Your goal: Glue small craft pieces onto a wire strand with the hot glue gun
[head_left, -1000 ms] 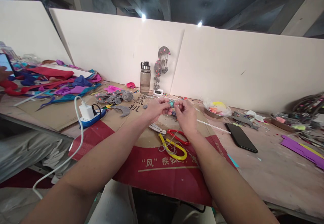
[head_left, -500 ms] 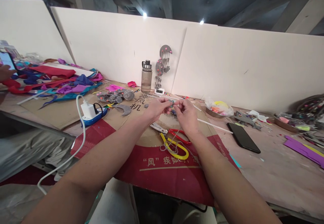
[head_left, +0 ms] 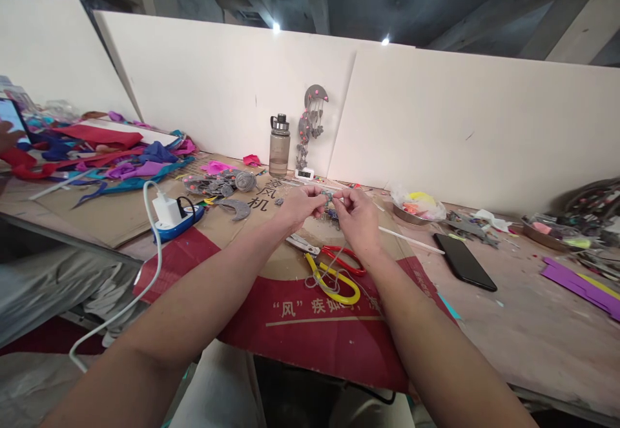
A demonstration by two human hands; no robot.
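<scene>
A small grey-green piece point(head_left: 328, 195) is pinched between my left hand point(head_left: 303, 207) and my right hand point(head_left: 355, 215), above the cardboard sheet point(head_left: 314, 341). Its details are too small to tell. Grey string trails below my right hand and lies loosely over yellow-handled scissors point(head_left: 346, 292). Beside them are red-handled pliers or scissors point(head_left: 352, 261). Left of my hands, a grey felt crescent point(head_left: 236, 208) rests near a ball of grey yarn point(head_left: 245, 181) and grey felt pieces with pink dots.
A bottle point(head_left: 279, 147) and small white clock point(head_left: 304, 173) stand at the back, by a hanging grey ornament point(head_left: 316, 94). A black phone point(head_left: 465, 262) lies right; a power strip point(head_left: 179, 223) and colourful cloth are left. Another person's hand point(head_left: 10, 136) holds a phone.
</scene>
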